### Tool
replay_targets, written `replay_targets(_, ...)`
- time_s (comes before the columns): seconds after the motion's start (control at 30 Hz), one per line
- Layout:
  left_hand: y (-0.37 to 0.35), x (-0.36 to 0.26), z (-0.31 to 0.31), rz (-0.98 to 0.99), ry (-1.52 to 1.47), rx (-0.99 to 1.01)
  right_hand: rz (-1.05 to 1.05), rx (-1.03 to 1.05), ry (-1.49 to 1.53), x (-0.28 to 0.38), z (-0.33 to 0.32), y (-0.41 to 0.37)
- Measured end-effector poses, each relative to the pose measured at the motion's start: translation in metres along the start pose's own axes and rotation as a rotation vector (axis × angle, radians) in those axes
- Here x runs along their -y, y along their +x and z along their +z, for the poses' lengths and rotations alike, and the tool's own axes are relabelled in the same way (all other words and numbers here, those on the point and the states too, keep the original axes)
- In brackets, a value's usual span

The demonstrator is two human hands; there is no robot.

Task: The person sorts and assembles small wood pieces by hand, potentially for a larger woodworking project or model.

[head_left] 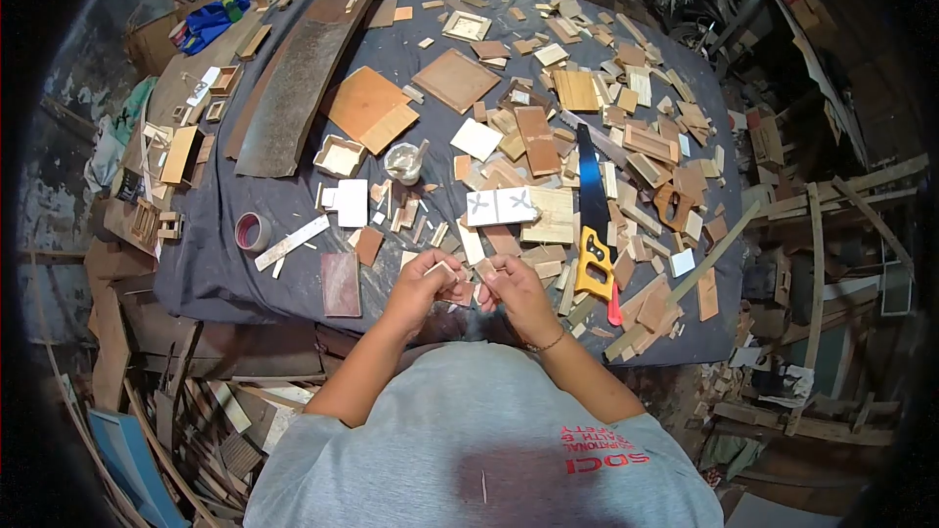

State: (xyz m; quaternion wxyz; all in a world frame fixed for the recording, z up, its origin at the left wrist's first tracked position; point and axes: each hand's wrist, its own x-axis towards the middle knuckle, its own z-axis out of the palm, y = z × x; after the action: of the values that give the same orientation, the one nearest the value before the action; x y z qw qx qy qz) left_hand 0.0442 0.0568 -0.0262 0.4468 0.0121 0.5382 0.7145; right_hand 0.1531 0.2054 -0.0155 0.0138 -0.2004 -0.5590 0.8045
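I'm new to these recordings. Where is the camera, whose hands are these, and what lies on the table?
No machine here: one camera sits on a person's head and looks down, so their grey shirt fills the bottom. The left hand and right hand meet at the near edge of the cloth-covered table. The left pinches a thin wood strip; what the right grips is too small to tell. On the table lie many small wood offcuts, a handsaw with a yellow handle, a roll of tape and a small cup.
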Motion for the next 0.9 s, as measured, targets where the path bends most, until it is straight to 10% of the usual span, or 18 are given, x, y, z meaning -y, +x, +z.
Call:
replay_targets(0.33,-0.008,-0.001,0.006,0.044,0.265,0.056,-0.044,0.019,-0.096,-0.001,0.003,-0.009)
replay_targets(0.53,-0.007,-0.002,0.0,0.416,0.704,0.104,-0.128,0.039,-0.183,-0.004,-0.003,-0.014)
replay_targets(0.9,-0.027,-0.029,0.001,0.544,1.045,0.5,0.171,0.369,-0.172,0.001,-0.021,-0.025)
